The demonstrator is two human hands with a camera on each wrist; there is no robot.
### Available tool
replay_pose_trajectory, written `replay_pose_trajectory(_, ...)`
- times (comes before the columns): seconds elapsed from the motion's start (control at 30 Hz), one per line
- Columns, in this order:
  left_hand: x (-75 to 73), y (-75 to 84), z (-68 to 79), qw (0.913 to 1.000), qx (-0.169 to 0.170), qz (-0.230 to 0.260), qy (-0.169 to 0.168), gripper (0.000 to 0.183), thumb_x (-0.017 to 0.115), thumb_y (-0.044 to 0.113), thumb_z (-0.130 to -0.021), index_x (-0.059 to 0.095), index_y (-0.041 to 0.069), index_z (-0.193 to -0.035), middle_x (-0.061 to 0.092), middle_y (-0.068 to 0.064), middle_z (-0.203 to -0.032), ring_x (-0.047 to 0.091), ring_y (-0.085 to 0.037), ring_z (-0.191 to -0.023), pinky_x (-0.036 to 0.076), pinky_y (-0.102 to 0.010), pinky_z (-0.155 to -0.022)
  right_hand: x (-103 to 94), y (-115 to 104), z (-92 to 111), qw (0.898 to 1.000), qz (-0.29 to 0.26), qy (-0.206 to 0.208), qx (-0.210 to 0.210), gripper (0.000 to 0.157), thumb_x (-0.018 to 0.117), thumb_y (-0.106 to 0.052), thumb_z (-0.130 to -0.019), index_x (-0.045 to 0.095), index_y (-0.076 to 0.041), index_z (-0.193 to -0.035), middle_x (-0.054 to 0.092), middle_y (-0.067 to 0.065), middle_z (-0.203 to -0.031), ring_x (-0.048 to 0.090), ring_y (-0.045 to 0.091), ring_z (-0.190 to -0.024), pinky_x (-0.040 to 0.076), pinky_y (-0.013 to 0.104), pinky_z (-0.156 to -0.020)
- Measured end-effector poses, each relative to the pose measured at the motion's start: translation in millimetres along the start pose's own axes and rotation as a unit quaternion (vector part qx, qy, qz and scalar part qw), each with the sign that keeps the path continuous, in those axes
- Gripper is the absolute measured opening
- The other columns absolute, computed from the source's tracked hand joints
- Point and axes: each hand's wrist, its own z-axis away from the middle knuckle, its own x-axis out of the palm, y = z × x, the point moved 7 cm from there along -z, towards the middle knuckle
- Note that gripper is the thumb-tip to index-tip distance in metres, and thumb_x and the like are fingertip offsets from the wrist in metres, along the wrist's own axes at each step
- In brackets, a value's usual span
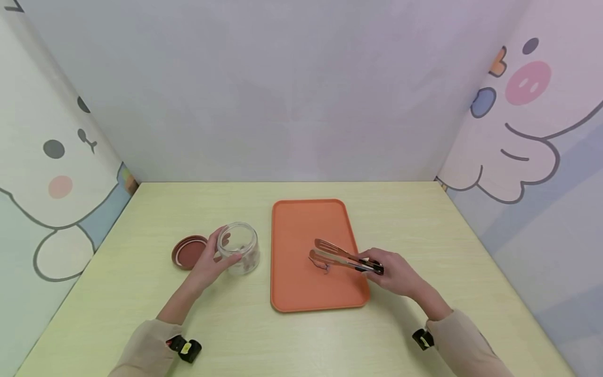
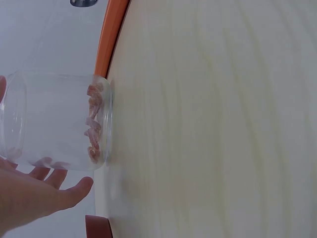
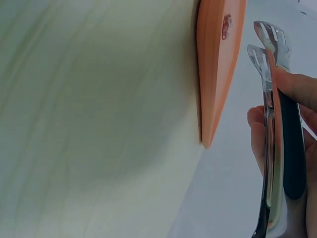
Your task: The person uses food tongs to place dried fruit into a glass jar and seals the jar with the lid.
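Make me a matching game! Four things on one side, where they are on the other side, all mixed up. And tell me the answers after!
Things:
1. glass jar
2. tongs
3. tray
4. lid

Where they are:
A. flat on the table, under the tips of a tool
B. lying beside the jar, not on top of it
C. held by the left hand, with small pieces at the bottom inside
D. held in the right hand

Right pairs: 1-C, 2-D, 3-A, 4-B
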Motion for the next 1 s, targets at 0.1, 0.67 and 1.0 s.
replay_pose_trajectory(0.1, 0.1, 0.1, 0.1, 1.0000, 0.001, -0.001, 0.000, 0.078, 0.064, 0.026, -0.081, 0.014, 0.012, -0.139, 0.024, -0.019, -0.138, 0.020, -0.032, -0.127, 0.021, -0.056, -0.095, 1.9, -2, 4, 1.000, 0.008, -0.004, -0.004, 0.037, 0.070, -0.008, -0.074, 0.058, -0.012, -0.108, 0.053, -0.010, -0.079, 0.043, 0.007, -0.055, 0.036, 0.020, -0.049)
replay_pose_trajectory(0.67, -0.2, -0.7, 0.1, 1.0000, -0.001, 0.000, 0.000, 0.078, 0.064, 0.026, -0.081, 0.014, 0.014, -0.139, 0.024, -0.018, -0.139, 0.020, -0.031, -0.127, 0.021, -0.056, -0.095, 10.2, -17, 0, 0.998, 0.059, -0.019, -0.012, 0.034, 0.069, -0.006, -0.073, 0.060, -0.014, -0.105, 0.056, -0.008, -0.081, 0.042, 0.005, -0.057, 0.037, 0.020, -0.050)
replay_pose_trajectory(1.0, -0.5, -1.0, -0.4, 1.0000, 0.000, -0.002, 0.000, 0.078, 0.064, 0.026, -0.081, 0.014, 0.014, -0.139, 0.024, -0.017, -0.139, 0.020, -0.031, -0.127, 0.021, -0.056, -0.095, 13.1, -20, -6, 0.998, 0.060, -0.025, -0.005, 0.029, 0.066, -0.003, -0.074, 0.061, -0.016, -0.099, 0.055, -0.010, -0.077, 0.041, 0.006, -0.056, 0.035, 0.020, -0.049)
